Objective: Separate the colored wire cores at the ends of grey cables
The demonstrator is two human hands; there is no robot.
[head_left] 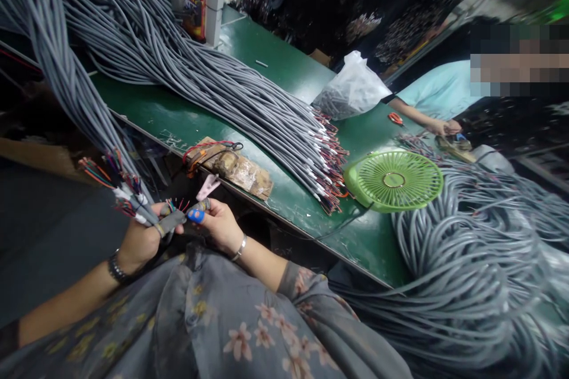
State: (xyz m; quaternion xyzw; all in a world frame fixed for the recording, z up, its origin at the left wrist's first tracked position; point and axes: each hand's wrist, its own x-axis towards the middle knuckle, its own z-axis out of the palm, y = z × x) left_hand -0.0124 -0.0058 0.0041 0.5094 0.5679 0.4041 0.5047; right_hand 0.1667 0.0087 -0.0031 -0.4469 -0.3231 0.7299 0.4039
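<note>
My left hand (141, 241) is closed around a bundle of grey cables (144, 210). Their white-banded ends show stripped, multicoloured wires (125, 180) fanning out above the fist. Grey wrapping covers some of my fingers. Close beside it, my right hand (223, 226) is pinched, with a blue cover on the thumb and grey wrapping on a finger. Its fingertips meet the left fingers near a small spray of thin coloured wires (176, 205). Whatever lies between the right fingertips is too small to make out. A pink clothes peg (208, 187) is just above the right hand.
A thick row of grey cables (213, 86) lies across the green table (284, 213). Past its wire ends stand a green fan (395, 180) and a plastic bag (353, 89). A wooden block (242, 173) sits at the near edge. Coiled cables (462, 260) and a co-worker's hands (444, 127) are right.
</note>
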